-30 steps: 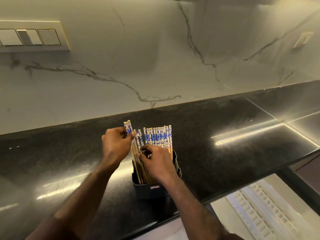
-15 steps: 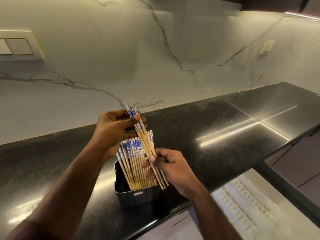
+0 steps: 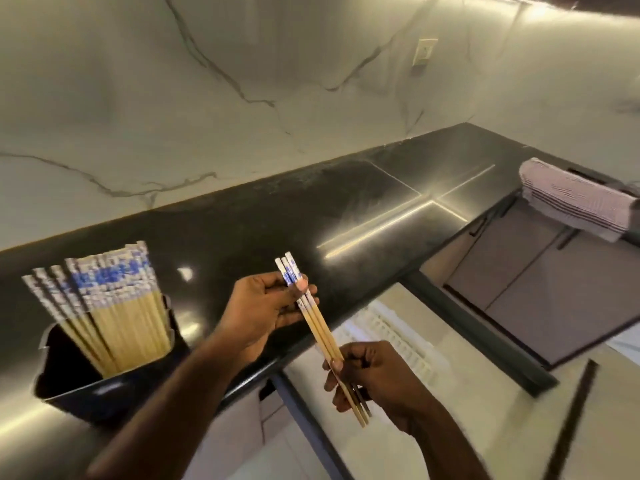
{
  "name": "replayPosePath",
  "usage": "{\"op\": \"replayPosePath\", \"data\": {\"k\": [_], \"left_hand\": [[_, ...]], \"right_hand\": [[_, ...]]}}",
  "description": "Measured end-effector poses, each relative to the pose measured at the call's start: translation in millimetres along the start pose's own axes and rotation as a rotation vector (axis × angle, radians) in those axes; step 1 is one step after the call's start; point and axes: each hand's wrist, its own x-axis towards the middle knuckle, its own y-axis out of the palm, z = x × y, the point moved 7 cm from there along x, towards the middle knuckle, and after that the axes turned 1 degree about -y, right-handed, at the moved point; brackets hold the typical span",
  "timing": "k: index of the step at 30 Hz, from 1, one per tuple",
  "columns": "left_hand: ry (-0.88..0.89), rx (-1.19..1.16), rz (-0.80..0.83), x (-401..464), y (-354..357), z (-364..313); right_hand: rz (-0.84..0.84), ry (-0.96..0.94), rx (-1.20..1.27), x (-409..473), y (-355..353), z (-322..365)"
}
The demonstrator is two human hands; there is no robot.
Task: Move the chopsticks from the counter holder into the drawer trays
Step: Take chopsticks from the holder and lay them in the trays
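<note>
A small bundle of chopsticks (image 3: pixel 320 325), bamboo with blue-and-white tops, is held slanting over the counter's front edge. My left hand (image 3: pixel 263 308) pinches the patterned top end. My right hand (image 3: pixel 372 379) grips the thin lower end. At the left, a black holder (image 3: pixel 86 386) stands on the black counter (image 3: pixel 346 202) with several more chopsticks (image 3: pixel 114 306) leaning in it. Below the counter edge an open drawer shows a white ribbed tray (image 3: pixel 398 341), partly hidden by my hands.
A folded striped towel (image 3: pixel 575 199) lies at the right over the counter corner. Grey cabinet fronts (image 3: pixel 540 282) sit below it. The marble wall behind carries a socket (image 3: pixel 424 51). A dark drawer rail (image 3: pixel 481 334) runs diagonally right of the tray.
Both hands have lifted the small bundle out of the holder and carried it right, toward the drawer. The view has swung right, so the holder now sits at the far left.
</note>
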Motion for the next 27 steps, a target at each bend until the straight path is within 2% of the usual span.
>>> {"op": "replayPosePath", "data": {"k": [9,13,18,21,27], "left_hand": [[-0.294,-0.013,0.091,32,122,159],[-0.389,0.019,-0.03,56,129,212],[-0.43,0.176,-0.253,89,102,250],[-0.381,0.412,-0.322,105,85,253],[-0.195,1.23,-0.208,115,82,249]], "right_hand": [[0.014,0.378,-0.076,-20,-140,-118],[0.008,0.489,-0.124,2,-167,-157],[0.012,0.498,-0.158,49,-165,-175],[0.006,0.517,-0.167,87,-153,-181],[-0.025,0.56,-0.227,151,-131,-202]]}}
